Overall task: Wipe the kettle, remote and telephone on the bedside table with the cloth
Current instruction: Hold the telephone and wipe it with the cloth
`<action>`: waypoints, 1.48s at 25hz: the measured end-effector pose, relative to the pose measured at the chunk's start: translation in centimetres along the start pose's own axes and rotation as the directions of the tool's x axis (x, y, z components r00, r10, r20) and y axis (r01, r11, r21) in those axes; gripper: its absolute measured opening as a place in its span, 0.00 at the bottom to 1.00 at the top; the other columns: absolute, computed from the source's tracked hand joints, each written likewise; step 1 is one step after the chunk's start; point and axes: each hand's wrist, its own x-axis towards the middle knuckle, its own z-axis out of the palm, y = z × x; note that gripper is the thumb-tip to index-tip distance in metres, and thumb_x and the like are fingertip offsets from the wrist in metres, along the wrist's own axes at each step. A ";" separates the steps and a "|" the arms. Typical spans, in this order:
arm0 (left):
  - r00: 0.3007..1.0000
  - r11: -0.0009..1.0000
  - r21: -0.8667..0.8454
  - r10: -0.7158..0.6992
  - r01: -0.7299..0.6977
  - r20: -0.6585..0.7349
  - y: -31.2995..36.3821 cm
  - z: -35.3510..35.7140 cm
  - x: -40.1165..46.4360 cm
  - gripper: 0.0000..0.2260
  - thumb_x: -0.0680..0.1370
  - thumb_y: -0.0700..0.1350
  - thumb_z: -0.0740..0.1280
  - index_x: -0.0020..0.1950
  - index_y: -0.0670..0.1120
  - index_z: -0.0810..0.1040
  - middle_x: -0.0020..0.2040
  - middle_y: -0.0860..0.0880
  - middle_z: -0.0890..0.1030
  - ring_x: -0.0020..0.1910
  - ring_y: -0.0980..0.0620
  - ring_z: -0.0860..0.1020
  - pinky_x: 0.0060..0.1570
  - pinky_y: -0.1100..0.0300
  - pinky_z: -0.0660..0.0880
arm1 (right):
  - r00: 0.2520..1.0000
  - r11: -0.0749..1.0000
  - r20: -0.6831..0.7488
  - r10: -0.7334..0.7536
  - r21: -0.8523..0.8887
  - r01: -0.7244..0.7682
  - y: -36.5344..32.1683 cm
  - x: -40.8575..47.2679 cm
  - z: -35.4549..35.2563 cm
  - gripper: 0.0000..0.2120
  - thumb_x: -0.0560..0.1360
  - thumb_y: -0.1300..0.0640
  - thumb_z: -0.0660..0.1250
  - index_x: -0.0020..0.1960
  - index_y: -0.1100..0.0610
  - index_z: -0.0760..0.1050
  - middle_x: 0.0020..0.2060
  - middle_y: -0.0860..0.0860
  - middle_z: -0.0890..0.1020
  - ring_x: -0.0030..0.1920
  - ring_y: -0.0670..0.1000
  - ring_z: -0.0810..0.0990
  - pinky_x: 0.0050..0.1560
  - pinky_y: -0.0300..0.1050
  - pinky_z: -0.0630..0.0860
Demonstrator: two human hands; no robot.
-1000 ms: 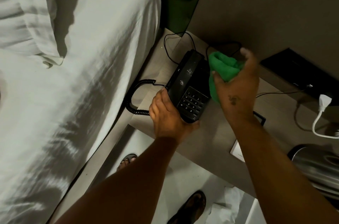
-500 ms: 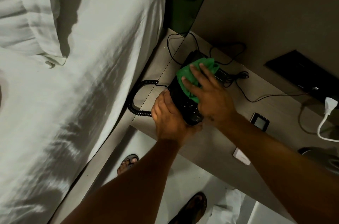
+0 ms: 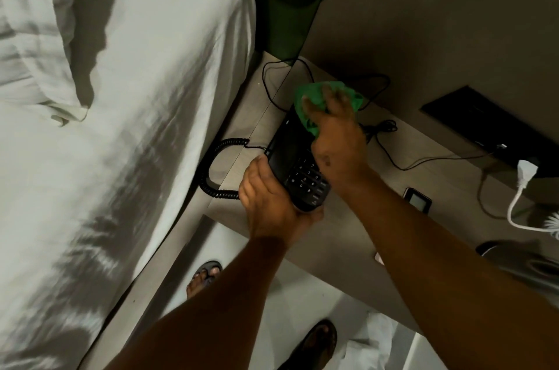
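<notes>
A black telephone [image 3: 292, 157] with a keypad lies on the bedside table [image 3: 357, 218], its coiled cord [image 3: 211, 170] looping off to the left. My left hand [image 3: 269, 203] grips the phone's near end from the left side. My right hand [image 3: 335, 133] presses a green cloth [image 3: 314, 97] flat on the phone's far end, fingers spread over it. The steel kettle [image 3: 529, 266] shows partly at the right edge, behind my right forearm. I cannot see a remote.
A bed with white sheets [image 3: 121, 127] borders the table on the left. Thin black cables [image 3: 381, 127] trail behind the phone. A small black device [image 3: 417, 199], a white plug and cord [image 3: 524, 188] and a dark wall panel [image 3: 484, 124] lie to the right. Sandalled feet [image 3: 205, 275] stand below.
My right hand brought the cloth from beside the phone onto its top, then slid it toward the far end. My left hand has kept its grip on the near end.
</notes>
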 end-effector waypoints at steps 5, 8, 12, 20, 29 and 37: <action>0.999 1.000 -0.014 0.018 -0.018 -0.033 -0.2 0.3 -0.1 0.51 0.66 0.68 0.66 0.77 0.39 0.54 0.75 0.37 0.66 0.74 0.38 0.64 0.74 0.40 0.61 | 0.989 0.996 0.122 -0.089 -0.015 0.091 -1.7 -6.6 2.1 0.30 0.73 0.54 0.46 0.74 0.46 0.60 0.79 0.50 0.51 0.77 0.57 0.42 0.63 0.64 0.71; 1.000 1.000 -0.011 0.014 -0.015 -0.028 -0.2 0.3 0.1 0.56 0.61 0.71 0.68 0.78 0.39 0.54 0.75 0.38 0.65 0.74 0.39 0.63 0.74 0.41 0.59 | 0.989 0.991 0.073 -0.126 -0.033 0.128 -0.9 -4.3 1.7 0.27 0.75 0.60 0.53 0.73 0.47 0.64 0.78 0.52 0.54 0.77 0.59 0.45 0.61 0.63 0.72; 1.000 1.000 0.008 -0.005 0.005 -0.018 -0.2 0.4 0.1 0.64 0.52 0.70 0.74 0.78 0.42 0.52 0.74 0.41 0.63 0.73 0.40 0.62 0.73 0.41 0.60 | 0.996 0.995 -0.047 0.077 0.069 -0.074 0.2 3.2 -1.1 0.27 0.72 0.71 0.61 0.69 0.55 0.70 0.73 0.60 0.66 0.73 0.62 0.61 0.68 0.53 0.68; 0.999 1.000 0.009 0.013 -0.013 -0.033 -0.4 0.8 0.1 0.58 0.59 0.72 0.67 0.78 0.40 0.53 0.75 0.38 0.64 0.74 0.39 0.62 0.73 0.38 0.62 | 0.985 0.988 0.110 -0.132 -0.061 0.140 1.0 -6.4 2.6 0.38 0.74 0.68 0.60 0.76 0.43 0.50 0.77 0.48 0.42 0.76 0.56 0.39 0.61 0.59 0.74; 0.999 1.000 0.018 0.008 -0.008 -0.041 -0.2 0.6 0.0 0.64 0.54 0.75 0.70 0.78 0.41 0.52 0.75 0.39 0.63 0.74 0.39 0.61 0.73 0.40 0.59 | 0.991 0.989 0.037 0.128 -0.083 -0.124 1.8 -6.3 2.0 0.35 0.74 0.66 0.64 0.76 0.47 0.56 0.78 0.52 0.52 0.77 0.59 0.46 0.66 0.62 0.70; 0.998 0.999 0.039 0.034 -0.032 -0.049 -0.5 0.9 0.2 0.65 0.52 0.76 0.70 0.79 0.45 0.48 0.76 0.38 0.60 0.76 0.39 0.58 0.75 0.43 0.55 | 0.993 0.958 -0.038 0.109 -0.264 -0.115 3.5 -3.0 1.2 0.30 0.71 0.65 0.64 0.71 0.51 0.66 0.75 0.58 0.62 0.75 0.63 0.55 0.73 0.69 0.50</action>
